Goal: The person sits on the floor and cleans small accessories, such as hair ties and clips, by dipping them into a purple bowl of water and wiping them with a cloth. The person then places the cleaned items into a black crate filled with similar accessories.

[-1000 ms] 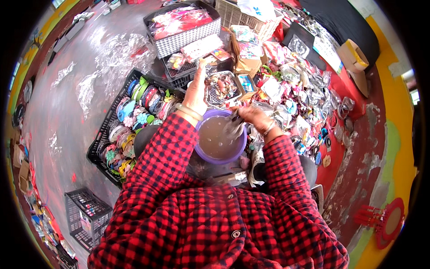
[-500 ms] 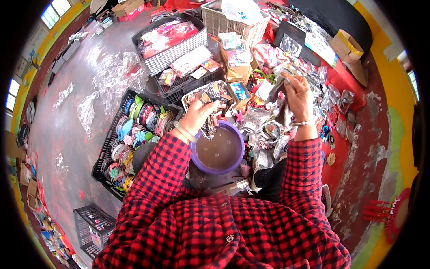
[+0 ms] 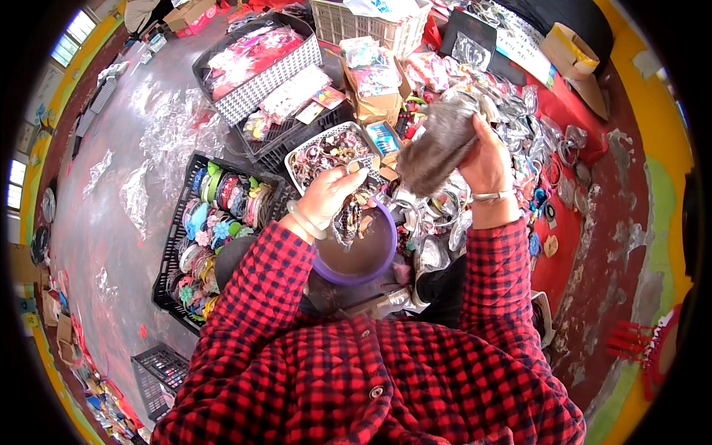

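Note:
My left hand pinches a dangling bunch of small dark and gold trinkets, perhaps hair accessories. The bunch hangs over a purple basin of murky brown water. To the right and a little higher, my right hand grips a grey-brown cloth, spread out and partly blurred by motion. Just beyond my left hand stands a white basket full of similar small trinkets. Part of the basin is hidden behind the left hand and the bunch.
On the left a black crate holds colourful headbands. A grey-and-white crate with packets, a cardboard box and a beige crate stand farther off. Plastic-wrapped pieces heap up at the right. Clear wrappers litter the floor.
The cloth has swung out leftward and opened up in my right hand, which has turned and shifted slightly down and left. My left hand still holds the trinkets, now slightly lower.

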{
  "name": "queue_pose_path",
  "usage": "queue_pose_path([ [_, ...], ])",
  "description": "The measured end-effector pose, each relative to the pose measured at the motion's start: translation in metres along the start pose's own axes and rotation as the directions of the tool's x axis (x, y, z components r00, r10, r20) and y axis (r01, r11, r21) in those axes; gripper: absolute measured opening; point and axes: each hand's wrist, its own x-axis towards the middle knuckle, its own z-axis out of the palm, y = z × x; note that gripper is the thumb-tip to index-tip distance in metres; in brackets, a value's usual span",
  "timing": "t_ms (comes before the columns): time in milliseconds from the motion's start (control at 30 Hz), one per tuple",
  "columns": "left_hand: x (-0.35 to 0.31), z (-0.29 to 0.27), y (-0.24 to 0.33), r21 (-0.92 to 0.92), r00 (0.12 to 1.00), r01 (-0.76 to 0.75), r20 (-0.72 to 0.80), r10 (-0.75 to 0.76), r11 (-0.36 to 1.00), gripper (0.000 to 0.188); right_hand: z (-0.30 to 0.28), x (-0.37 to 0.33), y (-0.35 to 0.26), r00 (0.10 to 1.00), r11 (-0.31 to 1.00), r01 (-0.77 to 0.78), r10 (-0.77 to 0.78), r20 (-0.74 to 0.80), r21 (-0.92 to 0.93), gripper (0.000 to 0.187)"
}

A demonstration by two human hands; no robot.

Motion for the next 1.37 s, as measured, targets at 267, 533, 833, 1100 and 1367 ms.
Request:
queue_pose_path([
  [267, 0.007, 0.002, -0.006, 0.353, 0.996, -0.011, 0.09, -0.022, 0.936, 0.017, 0.027, -0.027, 0.052, 0.826, 0.353, 0.362, 0.308, 0.472, -0.863, 0.039],
  [533, -0.006, -0.007, 0.004, 0.393, 0.923, -0.083, 0.376, -0.078, 0.916, 0.013, 0.03, -0.028, 0.065, 0.81, 0.279, 0.371, 0.368, 0.456, -0.886, 0.054],
  [833, -0.009, -0.007, 0.006, 0.136, 0.989, 0.017, 0.144, -0.036, 0.991, 0.021, 0.027, -0.029, 0.08, 0.893, 0.447, 0.284, 0.2, 0.404, -0.848, 0.033],
  [1100, -0.007, -0.006, 0.005, 0.128, 0.982, -0.001, 0.186, -0.023, 0.992, 0.032, 0.018, -0.02, 0.095, 0.788, 0.124, 0.612, -0.015, 0.615, -0.781, 0.033],
  [1367, -0.003, -0.013, -0.004, 0.17, 0.987, -0.102, 0.139, 0.079, 0.98, 0.056, 0.021, -0.024, 0.097, 0.878, 0.125, 0.467, 0.057, 0.476, -0.876, 0.037],
])
